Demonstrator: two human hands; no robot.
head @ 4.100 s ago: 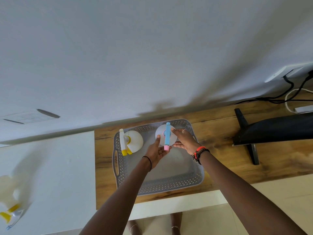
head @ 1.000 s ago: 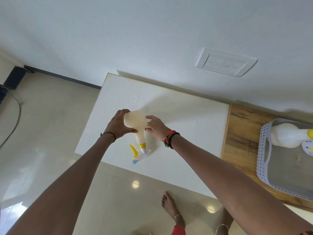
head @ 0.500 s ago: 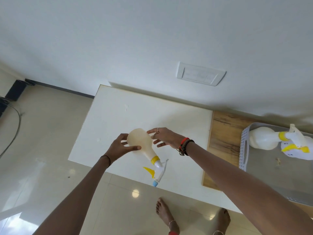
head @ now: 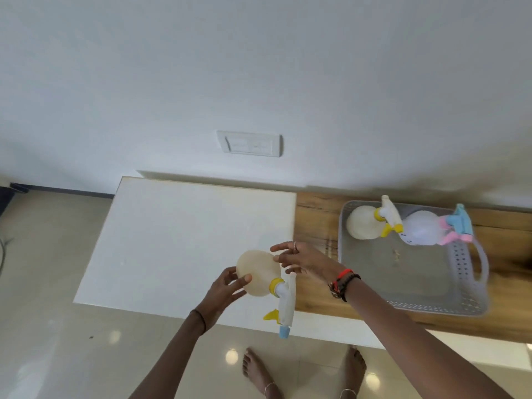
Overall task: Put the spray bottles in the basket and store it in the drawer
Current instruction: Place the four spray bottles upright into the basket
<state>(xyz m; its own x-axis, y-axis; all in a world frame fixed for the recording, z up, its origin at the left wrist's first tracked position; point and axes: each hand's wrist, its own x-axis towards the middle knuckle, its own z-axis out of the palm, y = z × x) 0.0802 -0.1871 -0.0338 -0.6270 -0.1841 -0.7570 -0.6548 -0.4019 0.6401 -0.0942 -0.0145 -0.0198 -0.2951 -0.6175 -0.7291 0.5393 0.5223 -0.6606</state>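
A cream spray bottle (head: pixel 259 272) with a yellow collar and trigger and a blue nozzle is held above the white cabinet top (head: pixel 178 234), its nozzle pointing toward me. My left hand (head: pixel 224 289) grips its round body from the left. My right hand (head: pixel 302 260) touches the body's right side with fingers spread. The grey perforated basket (head: pixel 417 303) sits on the wooden counter (head: pixel 316 220) to the right. Inside it lie a cream bottle with a yellow trigger (head: pixel 364 226) and a white bottle with a pink and blue trigger (head: pixel 423 227).
A white switch plate (head: pixel 250 143) is on the wall behind the cabinet. Tiled floor and my bare feet (head: pixel 259 372) show below the cabinet's front edge. A dark cable lies at the far left on the floor.
The cream bottle has travelled right toward the basket in both hands, and its nozzle has swung down toward me. The view has turned right, bringing the whole basket into sight.
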